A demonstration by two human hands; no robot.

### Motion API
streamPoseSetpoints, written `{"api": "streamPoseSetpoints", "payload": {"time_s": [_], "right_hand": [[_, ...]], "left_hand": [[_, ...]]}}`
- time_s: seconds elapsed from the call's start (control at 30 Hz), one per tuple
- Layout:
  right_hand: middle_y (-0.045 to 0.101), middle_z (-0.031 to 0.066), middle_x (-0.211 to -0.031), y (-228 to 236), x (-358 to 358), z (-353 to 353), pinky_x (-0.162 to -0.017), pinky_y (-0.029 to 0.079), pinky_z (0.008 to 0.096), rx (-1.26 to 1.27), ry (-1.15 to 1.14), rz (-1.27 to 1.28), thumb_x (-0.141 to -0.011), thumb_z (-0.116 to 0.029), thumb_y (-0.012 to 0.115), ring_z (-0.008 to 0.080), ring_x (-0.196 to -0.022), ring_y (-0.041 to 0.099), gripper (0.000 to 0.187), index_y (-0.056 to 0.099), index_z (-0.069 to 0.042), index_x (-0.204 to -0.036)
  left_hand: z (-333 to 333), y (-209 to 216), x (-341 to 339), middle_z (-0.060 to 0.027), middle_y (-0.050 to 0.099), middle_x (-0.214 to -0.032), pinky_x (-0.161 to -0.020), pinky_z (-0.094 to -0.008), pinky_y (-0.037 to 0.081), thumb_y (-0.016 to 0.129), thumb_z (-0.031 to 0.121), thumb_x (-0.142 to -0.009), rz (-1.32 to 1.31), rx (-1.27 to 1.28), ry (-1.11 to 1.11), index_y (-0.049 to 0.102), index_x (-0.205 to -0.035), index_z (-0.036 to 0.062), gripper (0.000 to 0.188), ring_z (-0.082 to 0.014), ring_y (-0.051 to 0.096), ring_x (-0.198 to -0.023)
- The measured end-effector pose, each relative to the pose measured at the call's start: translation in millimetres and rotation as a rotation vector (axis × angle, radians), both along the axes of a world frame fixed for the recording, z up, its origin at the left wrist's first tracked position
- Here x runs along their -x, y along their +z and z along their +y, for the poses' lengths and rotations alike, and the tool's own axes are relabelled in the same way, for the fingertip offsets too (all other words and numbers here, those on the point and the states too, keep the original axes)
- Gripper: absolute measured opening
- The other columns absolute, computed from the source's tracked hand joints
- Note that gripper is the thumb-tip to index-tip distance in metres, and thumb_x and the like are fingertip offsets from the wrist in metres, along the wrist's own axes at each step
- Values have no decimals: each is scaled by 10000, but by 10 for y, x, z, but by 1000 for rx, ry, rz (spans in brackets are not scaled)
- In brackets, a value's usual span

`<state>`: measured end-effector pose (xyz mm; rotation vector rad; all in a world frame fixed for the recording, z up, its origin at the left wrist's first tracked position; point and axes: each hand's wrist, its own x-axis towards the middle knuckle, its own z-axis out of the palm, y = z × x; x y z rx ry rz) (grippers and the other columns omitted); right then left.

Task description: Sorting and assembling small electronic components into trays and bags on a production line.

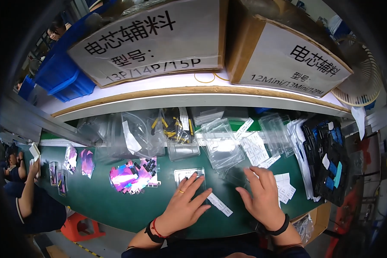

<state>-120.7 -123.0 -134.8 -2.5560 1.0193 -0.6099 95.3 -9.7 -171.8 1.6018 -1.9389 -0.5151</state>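
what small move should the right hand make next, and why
Probably lower the right hand and pinch the far end of the loose white strip: it lies on the green table between the hands, the right thumb and fingers stand apart, and the left hand has its fingers at the small clear case.

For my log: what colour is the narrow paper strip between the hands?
The strip is white with dark print; see head view.
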Motion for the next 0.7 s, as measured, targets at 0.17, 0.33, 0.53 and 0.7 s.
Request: {"api": "streamPoseSetpoints", "payload": {"time_s": [0.17,0.33,0.53,0.7], "right_hand": [[427,260,-1346,-54,-308,-143,-972,401,484,9,62,90,-675,-282,833,430,-1185,459,810,478,-51,-1366],[347,324,-1425,-242,-215,-150,-985,416,535,-34,14,238,-719,-183,771,497,-1231,444,851,379,-193,-1474],[515,326,-1266,-419,-4,-225,-966,444,513,49,-77,258,-827,-20,538,460,-1134,548,671,378,-125,-1470],[627,235,-1139,-472,107,-231,-942,473,457,175,-21,248,-789,-61,649,378,-1073,610,476,555,56,-1241]], "left_hand": [[2,-75,-136,-191,558,-1290,-1020,-481,416,780,200,-747,49,59,56,674,-1107,53,403,-408,494,-1249],[-6,-70,-157,-193,563,-1277,-1006,-482,428,786,160,-732,45,42,104,682,-1093,46,392,-420,501,-1235],[-17,-83,-172,-198,568,-1271,-1002,-482,430,770,118,-739,62,17,113,687,-1068,33,349,-425,504,-1231],[-26,-101,-173,-194,594,-1229,-975,-473,445,761,125,-765,30,34,134,693,-1057,24,316,-413,529,-1197]]}}
